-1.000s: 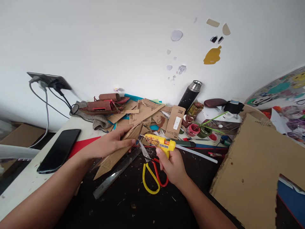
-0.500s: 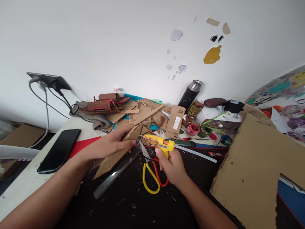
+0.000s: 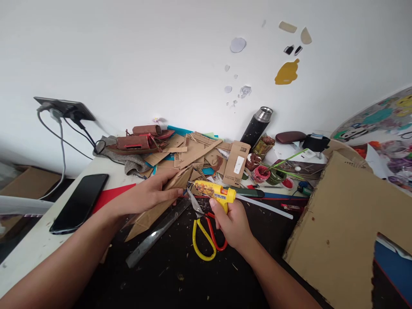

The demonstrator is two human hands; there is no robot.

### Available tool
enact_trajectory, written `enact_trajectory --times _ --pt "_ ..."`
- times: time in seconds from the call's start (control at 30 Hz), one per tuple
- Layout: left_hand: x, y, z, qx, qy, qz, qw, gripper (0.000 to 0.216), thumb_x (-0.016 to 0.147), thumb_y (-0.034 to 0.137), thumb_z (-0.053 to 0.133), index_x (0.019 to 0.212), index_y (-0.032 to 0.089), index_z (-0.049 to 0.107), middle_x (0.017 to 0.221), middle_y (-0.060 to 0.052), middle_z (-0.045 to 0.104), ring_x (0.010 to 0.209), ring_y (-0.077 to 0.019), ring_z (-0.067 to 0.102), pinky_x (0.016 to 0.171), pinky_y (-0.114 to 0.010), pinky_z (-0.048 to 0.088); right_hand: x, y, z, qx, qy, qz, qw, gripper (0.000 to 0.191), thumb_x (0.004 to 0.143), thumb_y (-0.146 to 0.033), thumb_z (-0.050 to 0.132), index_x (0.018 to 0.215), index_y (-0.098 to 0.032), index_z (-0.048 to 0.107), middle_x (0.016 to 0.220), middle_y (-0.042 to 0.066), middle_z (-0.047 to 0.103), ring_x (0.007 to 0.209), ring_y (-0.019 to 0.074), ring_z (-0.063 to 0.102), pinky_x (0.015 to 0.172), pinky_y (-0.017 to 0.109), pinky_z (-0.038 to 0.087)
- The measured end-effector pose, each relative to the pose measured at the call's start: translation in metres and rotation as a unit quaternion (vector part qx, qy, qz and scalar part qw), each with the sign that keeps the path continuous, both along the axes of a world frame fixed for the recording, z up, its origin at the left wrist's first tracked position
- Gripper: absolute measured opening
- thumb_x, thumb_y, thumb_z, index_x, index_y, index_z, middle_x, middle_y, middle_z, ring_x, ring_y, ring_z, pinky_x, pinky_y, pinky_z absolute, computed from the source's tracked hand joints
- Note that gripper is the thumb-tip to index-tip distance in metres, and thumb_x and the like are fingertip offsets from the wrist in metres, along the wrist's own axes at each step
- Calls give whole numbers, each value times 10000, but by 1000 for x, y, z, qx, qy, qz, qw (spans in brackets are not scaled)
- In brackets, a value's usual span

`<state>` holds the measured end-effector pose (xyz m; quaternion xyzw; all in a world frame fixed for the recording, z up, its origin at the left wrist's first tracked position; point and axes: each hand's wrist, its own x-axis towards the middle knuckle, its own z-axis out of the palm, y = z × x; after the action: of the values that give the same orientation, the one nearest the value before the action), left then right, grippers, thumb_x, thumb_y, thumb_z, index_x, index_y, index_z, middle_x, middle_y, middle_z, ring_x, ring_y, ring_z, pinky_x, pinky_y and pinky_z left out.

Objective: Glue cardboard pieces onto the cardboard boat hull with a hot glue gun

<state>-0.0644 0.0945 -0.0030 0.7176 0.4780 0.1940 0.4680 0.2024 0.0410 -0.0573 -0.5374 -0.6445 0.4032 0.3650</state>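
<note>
Gluing a cardboard piece at a cluttered table.

The left hand [image 3: 146, 195] is gripping a folded brown cardboard piece [image 3: 161, 204]; the right hand [image 3: 233, 223] is clenching a yellow hot-glue gun [image 3: 214, 192], its nozzle seemingly touching the cardboard's upper edge, above yellow-and-red-handled scissors [image 3: 204, 234].

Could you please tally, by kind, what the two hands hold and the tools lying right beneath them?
glue gun: 1, held in the right hand
cardboard piece: 1, held in the left hand
scissors: 1
metal ruler: 1
Total: 4
</note>
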Motion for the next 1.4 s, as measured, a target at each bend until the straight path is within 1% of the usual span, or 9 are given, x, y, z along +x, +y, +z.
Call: enact_trajectory --times 0.13,0.3,0.53,0.67,0.83,0.97,1.1,1.23,1.4 --pt "0 0 0 10 3 -5 1000 672 976 644 656 1534 270 626 1563 -45 666 1357 -354 640 1180 -427 503 0 0 0 -1 -5 -2 1000 606 1037 -564 532 516 -263 470 410 -9 478 450 151 493 497 265 392" --pt "1 0 2 -2 13 -1 1000 708 967 669 649 1537 249 621 1454 -62 730 1294 -356 667 1155 -439 522 0 0 0 -2 4 -7 1000 614 1036 -570 551 513 -263 462 413 -14 475 437 148 477 500 269 400" --pt "2 -1 3 -9 -6 -1 1000 719 966 660 669 1554 252 601 1381 -68 760 1262 -356 673 1128 -448 538 -1 -1 0 -6 -1 -12 1000 613 1030 -584 552 519 -259 456 412 -19 478 424 139 469 482 269 391" --pt "1 -1 2 -9 -2 3 1000 714 967 663 671 1546 250 605 1441 -77 732 1304 -364 647 1141 -454 528 -1 0 -1 -5 1 -18 1000 608 1026 -582 547 517 -263 450 412 -19 473 419 141 462 469 273 384" --pt "0 -1 0 -9 -4 -4 1000 671 975 646 666 1510 245 615 1533 -74 671 1388 -354 600 1171 -428 498 0 0 -2 -2 3 -17 1000 617 1035 -569 535 507 -263 450 411 -16 469 425 141 463 475 273 387" --pt "0 -1 -1 -13 12 1 1000 677 979 651 652 1503 225 616 1493 -88 693 1350 -357 618 1158 -445 505 0 0 -2 2 5 -18 1000 624 1039 -564 538 501 -260 452 413 -15 466 432 142 455 476 274 378" --pt "0 -1 -1 -8 12 -4 1000 692 973 667 653 1513 236 615 1477 -86 706 1295 -357 643 1120 -446 534 0 0 -2 2 13 -21 1000 624 1040 -552 558 500 -257 460 414 -17 458 439 147 462 494 276 392" --pt "0 -1 -2 -5 6 -4 1000 658 973 657 661 1478 235 635 1469 -82 703 1326 -359 628 1143 -447 515 0 1 -1 7 14 -23 1000 622 1038 -554 553 499 -261 452 400 -19 455 427 144 458 484 274 389" --pt "0 -1 -3 -17 -2 -3 1000 636 975 649 663 1462 241 636 1449 -83 707 1327 -361 630 1117 -436 533 -1 1 -1 3 8 -26 1000 620 1039 -580 538 512 -266 452 395 -17 461 427 145 469 480 269 400"
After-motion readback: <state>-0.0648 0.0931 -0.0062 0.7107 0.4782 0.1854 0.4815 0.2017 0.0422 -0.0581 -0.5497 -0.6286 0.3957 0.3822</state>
